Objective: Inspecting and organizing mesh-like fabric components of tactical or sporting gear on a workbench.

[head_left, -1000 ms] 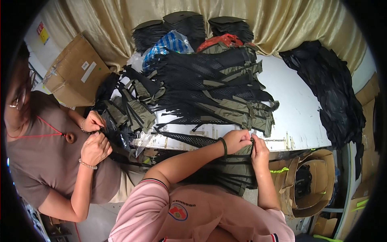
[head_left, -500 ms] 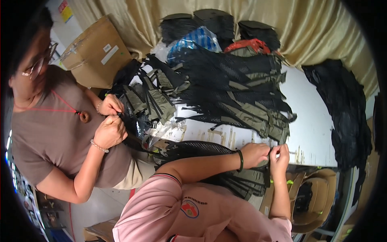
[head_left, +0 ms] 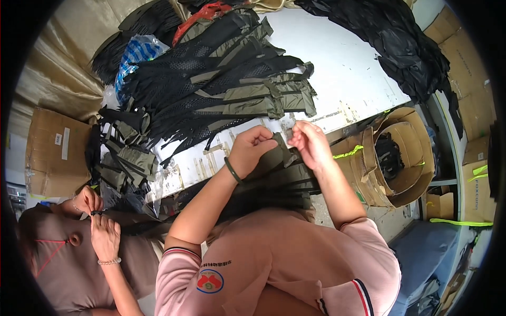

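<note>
My left hand [head_left: 254,151], with a dark bangle at its wrist, is closed on the edge of an olive-green and black mesh fabric piece [head_left: 275,157]. The piece hangs down in front of me at the table's near edge. Just right of it, my right hand [head_left: 312,143] has its fingers curled in a pinch by a narrow strip at the piece's edge. Whatever lies between those fingertips is too small to make out. More dark fabric [head_left: 284,185] hangs below my hands, against my pink shirt.
Similar mesh pieces [head_left: 211,79] lie heaped on the white table [head_left: 337,68]. Black fabric [head_left: 377,39] covers its far right. An open carton [head_left: 369,181] stands right of me. A co-worker's hands [head_left: 103,226] work on a dark strip at left, near a closed carton [head_left: 58,152].
The view has swung to the right, so the co-worker and table pile sit farther left. My right hand has parted slightly from my left hand, which keeps hold of the fabric piece.
</note>
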Action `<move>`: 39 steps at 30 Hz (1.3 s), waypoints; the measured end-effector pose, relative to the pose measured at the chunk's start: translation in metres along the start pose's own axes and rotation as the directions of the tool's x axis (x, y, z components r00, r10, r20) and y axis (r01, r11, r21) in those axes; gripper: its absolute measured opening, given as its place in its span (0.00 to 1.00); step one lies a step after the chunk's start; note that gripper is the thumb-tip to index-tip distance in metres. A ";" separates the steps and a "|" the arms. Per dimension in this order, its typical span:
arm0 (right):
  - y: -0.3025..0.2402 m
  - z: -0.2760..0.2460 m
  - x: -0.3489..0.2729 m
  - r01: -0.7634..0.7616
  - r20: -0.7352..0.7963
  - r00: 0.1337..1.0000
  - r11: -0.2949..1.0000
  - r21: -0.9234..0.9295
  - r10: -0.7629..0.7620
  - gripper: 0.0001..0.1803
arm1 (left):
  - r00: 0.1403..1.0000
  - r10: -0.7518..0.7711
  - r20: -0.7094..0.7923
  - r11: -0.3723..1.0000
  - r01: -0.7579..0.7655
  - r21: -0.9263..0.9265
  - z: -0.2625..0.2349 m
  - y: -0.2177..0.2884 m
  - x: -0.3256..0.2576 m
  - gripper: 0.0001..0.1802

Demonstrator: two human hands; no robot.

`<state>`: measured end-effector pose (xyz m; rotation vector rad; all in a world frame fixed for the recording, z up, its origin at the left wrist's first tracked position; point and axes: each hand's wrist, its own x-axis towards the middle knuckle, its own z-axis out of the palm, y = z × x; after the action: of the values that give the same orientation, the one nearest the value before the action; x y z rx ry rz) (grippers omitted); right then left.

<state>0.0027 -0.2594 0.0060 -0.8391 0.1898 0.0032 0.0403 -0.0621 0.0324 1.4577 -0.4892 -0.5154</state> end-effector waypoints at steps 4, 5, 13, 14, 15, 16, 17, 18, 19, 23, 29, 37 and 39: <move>-0.005 0.011 -0.033 -0.245 0.182 0.944 0.955 -0.164 0.274 0.11 | 0.997 -0.055 -0.052 0.971 0.042 -0.237 -0.004 0.005 -0.003 0.05; -0.002 0.020 -0.040 -0.362 0.297 0.881 0.929 -0.076 0.368 0.12 | 0.997 -0.063 -0.045 0.959 0.048 -0.278 -0.005 0.004 -0.005 0.06; 0.001 0.015 -0.034 -0.012 0.169 0.980 0.872 -0.490 0.108 0.02 | 0.993 -0.093 0.069 0.941 0.111 -0.319 -0.004 0.023 -0.008 0.09; 0.003 0.016 -0.033 -0.014 0.159 0.982 0.875 -0.485 0.104 0.02 | 0.992 -0.100 0.080 0.941 0.120 -0.317 -0.003 0.020 -0.007 0.09; 0.004 0.016 -0.032 0.336 0.266 0.942 0.612 -0.716 -0.206 0.02 | 0.993 -0.110 0.045 0.979 0.117 -0.167 0.000 0.017 -0.007 0.10; 0.005 0.017 -0.030 0.562 0.451 0.785 0.181 -0.807 -0.426 0.02 | 0.993 -0.114 0.011 0.993 0.114 -0.013 0.002 0.014 -0.007 0.11; 0.006 0.015 -0.026 0.559 0.426 0.765 0.169 -0.812 -0.483 0.04 | 0.994 -0.111 -0.024 0.984 0.113 0.141 0.004 0.012 -0.007 0.13; 0.002 0.014 -0.024 0.554 0.420 0.766 0.168 -0.815 -0.487 0.04 | 0.993 -0.113 -0.016 0.983 0.114 0.141 0.006 0.013 -0.007 0.13; -0.004 0.014 -0.022 0.397 0.220 0.862 0.340 -0.853 -0.456 0.04 | 0.970 -0.240 -0.049 0.970 0.242 0.029 0.007 0.015 -0.007 0.12; -0.020 0.014 -0.021 0.251 0.110 0.962 0.661 -0.707 -0.248 0.09 | 0.934 -0.340 -0.106 0.936 0.325 -0.135 0.000 0.009 -0.005 0.14; -0.017 0.015 -0.024 -0.006 0.154 0.982 0.840 -0.542 0.107 0.04 | 0.954 -0.291 -0.075 0.943 0.300 0.146 0.003 0.010 -0.010 0.19; -0.105 -0.011 -0.027 0.268 0.043 0.963 0.919 -0.290 -0.267 0.08 | 0.960 -0.253 0.123 0.849 0.159 0.504 -0.069 0.040 -0.065 0.15; -0.121 -0.027 -0.033 0.178 0.095 0.984 0.812 -0.556 -0.150 0.09 | 0.946 -0.317 0.074 0.880 0.265 0.394 -0.074 0.053 -0.089 0.14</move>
<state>-0.0253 -0.3580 0.0830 -1.4487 0.0680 -0.0883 0.0157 0.0528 0.0808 1.8951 -0.4976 -0.7977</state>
